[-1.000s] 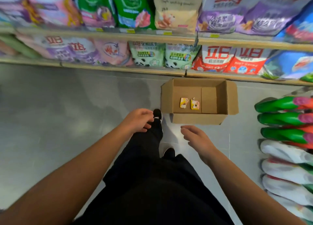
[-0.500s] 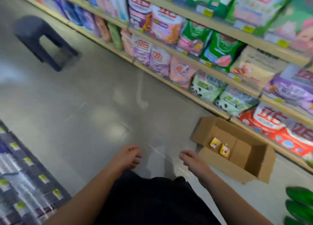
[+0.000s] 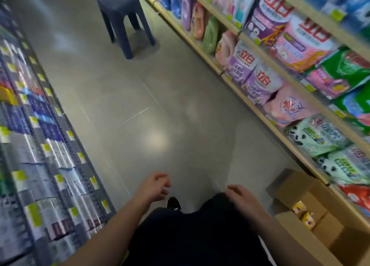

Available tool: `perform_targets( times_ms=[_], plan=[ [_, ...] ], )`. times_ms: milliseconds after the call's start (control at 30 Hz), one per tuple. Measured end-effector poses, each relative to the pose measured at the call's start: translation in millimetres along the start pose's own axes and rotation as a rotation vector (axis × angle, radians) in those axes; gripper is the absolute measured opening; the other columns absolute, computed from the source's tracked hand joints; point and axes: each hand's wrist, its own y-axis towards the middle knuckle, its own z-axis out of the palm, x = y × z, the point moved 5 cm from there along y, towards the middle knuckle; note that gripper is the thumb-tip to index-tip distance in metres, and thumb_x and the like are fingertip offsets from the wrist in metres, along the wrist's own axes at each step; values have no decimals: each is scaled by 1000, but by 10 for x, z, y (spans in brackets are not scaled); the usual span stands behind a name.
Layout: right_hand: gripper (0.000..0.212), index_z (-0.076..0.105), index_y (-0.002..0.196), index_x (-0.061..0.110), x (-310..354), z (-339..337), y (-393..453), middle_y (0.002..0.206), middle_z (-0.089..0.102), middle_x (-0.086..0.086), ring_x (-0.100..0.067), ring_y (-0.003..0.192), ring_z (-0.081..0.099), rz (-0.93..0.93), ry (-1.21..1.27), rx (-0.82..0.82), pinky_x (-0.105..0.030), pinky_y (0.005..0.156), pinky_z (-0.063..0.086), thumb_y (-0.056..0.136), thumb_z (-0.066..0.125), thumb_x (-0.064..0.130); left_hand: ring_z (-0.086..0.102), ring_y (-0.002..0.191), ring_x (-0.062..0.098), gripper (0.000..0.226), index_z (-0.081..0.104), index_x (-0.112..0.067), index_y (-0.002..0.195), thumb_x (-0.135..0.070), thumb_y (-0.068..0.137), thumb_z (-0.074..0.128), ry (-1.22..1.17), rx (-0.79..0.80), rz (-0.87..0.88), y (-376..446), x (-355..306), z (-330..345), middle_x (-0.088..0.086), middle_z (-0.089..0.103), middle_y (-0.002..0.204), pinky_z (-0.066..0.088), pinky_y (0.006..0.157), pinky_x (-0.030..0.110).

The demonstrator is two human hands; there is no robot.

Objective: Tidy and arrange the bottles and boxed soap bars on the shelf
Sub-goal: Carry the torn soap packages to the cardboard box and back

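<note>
My left hand (image 3: 154, 186) hangs in front of me over the grey floor, fingers loosely curled and holding nothing. My right hand (image 3: 241, 195) is beside it, fingers relaxed, also holding nothing. An open cardboard box (image 3: 288, 187) sits on the floor at the lower right against the shelf, with two small yellow soap boxes (image 3: 304, 214) lying inside. Pink and green bottles (image 3: 210, 33) stand on the bottom shelf further along the right. No hand touches the box or the shelves.
A dark plastic stool (image 3: 124, 15) stands in the aisle ahead. The right shelving (image 3: 260, 113) holds bagged detergent in purple, pink and green. A blurred shelf of packaged goods (image 3: 36, 145) lines the left. My dark trousers and a shoe (image 3: 173, 202) show below.
My view has swung left, from facing the right shelf to looking down the aisle. The box has slid to the lower right corner, and the stool has come nearer. Both hands stay without anything in them.
</note>
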Motion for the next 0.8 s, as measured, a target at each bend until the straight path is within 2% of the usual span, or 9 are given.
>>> perform_targets(
  times_ms=[100,233,333,433,533,600,800],
  plan=[
    [20,62,112,26,332,92,218,100,64,13,7,86,56,24,-29,-3,-5,63,38,93,63,32,55,65,21,24,57,-10,121,-17,100,50,-1,20,-66,329,-141,-292,14,63,95,50,59,31],
    [20,60,111,30,991,163,826,99,61,20,10,85,56,4,-36,24,-6,62,38,91,64,34,58,69,21,24,58,-10,118,-20,98,52,2,7,-107,783,-522,-560,13,63,97,52,61,30],
    [24,61,114,26,1650,222,1405,99,64,15,2,88,60,-26,-33,81,-14,69,44,92,63,34,59,69,22,24,58,-11,120,-19,98,53,6,-37,-95,1077,-959,-774,14,64,99,53,58,29],
    [31,59,121,22,2439,300,1876,109,65,6,-12,98,63,-57,-101,178,-26,85,49,93,62,34,59,64,21,26,56,-10,123,-14,98,51,-39,-123,-103,1278,-1511,-1037,16,65,99,53,52,27],
    [34,54,126,24,3328,357,2273,117,61,3,-11,101,61,-139,-221,294,-21,79,45,93,60,33,60,65,21,27,56,-11,124,-13,98,51,-86,-182,-48,1515,-2153,-1289,13,66,95,52,53,27],
    [37,53,128,25,3882,371,2521,117,58,4,-13,105,59,-180,-309,337,-25,85,43,93,59,33,61,69,22,26,56,-12,124,-14,98,51,-113,-218,-17,1661,-2572,-1442,15,68,100,52,58,28],
    [38,52,128,28,5083,244,3379,117,57,5,-11,104,58,-206,-343,342,-25,78,43,92,59,38,62,69,23,24,57,-13,122,-15,99,50,-228,-238,-24,2330,-3537,-1760,13,69,98,52,61,29]
  ],
)
